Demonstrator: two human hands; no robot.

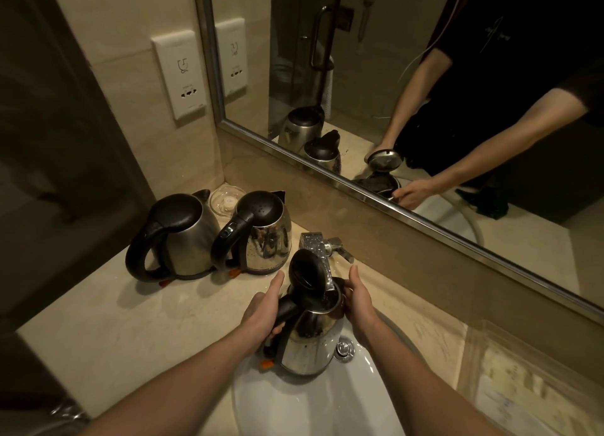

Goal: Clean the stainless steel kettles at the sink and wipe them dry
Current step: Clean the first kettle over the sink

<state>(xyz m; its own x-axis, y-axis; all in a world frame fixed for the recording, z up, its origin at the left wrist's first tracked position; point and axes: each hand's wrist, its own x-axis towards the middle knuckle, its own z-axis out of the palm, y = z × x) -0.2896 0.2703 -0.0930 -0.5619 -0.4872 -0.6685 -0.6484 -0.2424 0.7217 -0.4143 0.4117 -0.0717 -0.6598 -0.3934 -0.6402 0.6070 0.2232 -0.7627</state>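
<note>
Kettle (310, 334) over sink (313, 406), lid (307, 272) open under tap (318, 247). Left hand (264, 308) fingers wrapped on handle, right hand (358, 300) cupping rim. Keep mouth under spout, hold level, swirl, tip out. Two kettles (183, 236) wait far left on counter (108, 334).

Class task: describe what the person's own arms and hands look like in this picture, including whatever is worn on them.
Both forearms are bare from the frame's lower edge to the wrists. The left hand and right hand wear no gloves, and no watch, ring or bracelet shows. In the mirror, short black sleeves of a dark T-shirt end above the elbows, and a thin white cable hangs near one shoulder.
</note>
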